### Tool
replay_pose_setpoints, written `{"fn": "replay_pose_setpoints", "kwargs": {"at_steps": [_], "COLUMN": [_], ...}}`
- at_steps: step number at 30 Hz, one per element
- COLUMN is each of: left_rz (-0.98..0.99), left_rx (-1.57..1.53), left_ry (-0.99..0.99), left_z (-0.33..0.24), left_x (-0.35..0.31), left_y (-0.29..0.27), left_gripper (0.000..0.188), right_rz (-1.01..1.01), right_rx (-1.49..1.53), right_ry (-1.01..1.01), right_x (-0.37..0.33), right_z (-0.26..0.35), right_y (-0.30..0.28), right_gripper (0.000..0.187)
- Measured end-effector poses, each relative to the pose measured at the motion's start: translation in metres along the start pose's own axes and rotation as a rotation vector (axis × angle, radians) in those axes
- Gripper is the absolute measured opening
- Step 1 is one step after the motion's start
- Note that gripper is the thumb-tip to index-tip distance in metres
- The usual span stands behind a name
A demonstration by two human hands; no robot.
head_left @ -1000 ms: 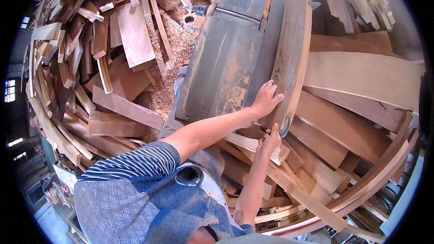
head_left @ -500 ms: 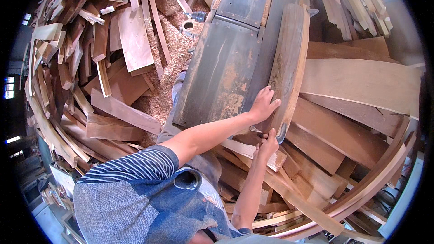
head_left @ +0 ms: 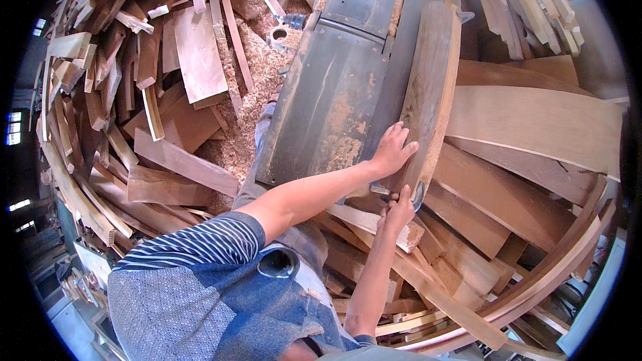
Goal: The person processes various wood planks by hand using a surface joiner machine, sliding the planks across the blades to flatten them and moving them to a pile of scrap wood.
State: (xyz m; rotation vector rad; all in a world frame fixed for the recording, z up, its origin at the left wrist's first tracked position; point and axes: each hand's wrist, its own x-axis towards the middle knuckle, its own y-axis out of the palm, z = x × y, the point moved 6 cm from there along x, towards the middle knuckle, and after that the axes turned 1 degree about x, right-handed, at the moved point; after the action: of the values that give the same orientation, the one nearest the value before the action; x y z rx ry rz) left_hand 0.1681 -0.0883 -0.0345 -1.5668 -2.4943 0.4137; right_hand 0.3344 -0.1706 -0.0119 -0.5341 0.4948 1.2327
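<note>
A long, thick wooden beam lies along the right side of a machine's flat metal bed. My left hand rests against the beam's near part, fingers stretched out and thumb apart. At the beam's near end my right hand is closed, its thumb against the wood and its other fingers curled below. Beside that thumb a curved, shiny metal piece shows at the beam's end. What lies under my right fingers is hidden.
Stacked wide boards stand to the right of the machine. Offcuts pile up at the left, with wood shavings next to the bed. More strips lie below my right forearm. A metal fitting juts from the bed's left side.
Both hands keep nearly the same places on the beam. The left fingers have shifted slightly, and the whole view has moved a little.
</note>
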Motion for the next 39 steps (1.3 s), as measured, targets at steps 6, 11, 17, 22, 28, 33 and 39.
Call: {"fn": "replay_pose_setpoints", "kwargs": {"at_steps": [6,11,17,22,28,33,39], "left_rz": [0.028,0.019,-0.003,0.019,0.033,0.035,0.044], "left_rx": [0.0,0.002,-0.001,-0.011,0.003,0.006,0.001], "left_ry": [-0.016,-0.05,-0.057,-0.055,-0.056,-0.054,-0.064], "left_z": [-0.004,-0.007,-0.003,-0.006,-0.002,-0.002,-0.006], "left_x": [0.004,0.005,0.01,0.012,0.016,0.019,0.021], "left_y": [-0.003,-0.005,-0.002,-0.004,-0.002,-0.003,-0.004], "left_gripper": [0.066,0.062,0.058,0.063,0.068,0.068,0.069], "right_rz": [-0.017,-0.017,0.0,-0.01,-0.018,-0.015,-0.025], "right_rx": [0.003,0.007,0.007,0.013,0.022,0.011,0.046], "right_ry": [-0.001,-0.002,0.002,0.026,0.013,0.021,-0.01], "right_x": [0.0,0.004,0.006,0.008,0.01,0.012,0.017], "right_z": [0.006,0.004,0.007,0.007,0.008,0.008,0.009], "right_y": [0.005,0.006,0.009,0.009,0.013,0.014,0.015], "right_gripper": [0.043,0.043,0.042,0.039,0.04,0.041,0.042]}}
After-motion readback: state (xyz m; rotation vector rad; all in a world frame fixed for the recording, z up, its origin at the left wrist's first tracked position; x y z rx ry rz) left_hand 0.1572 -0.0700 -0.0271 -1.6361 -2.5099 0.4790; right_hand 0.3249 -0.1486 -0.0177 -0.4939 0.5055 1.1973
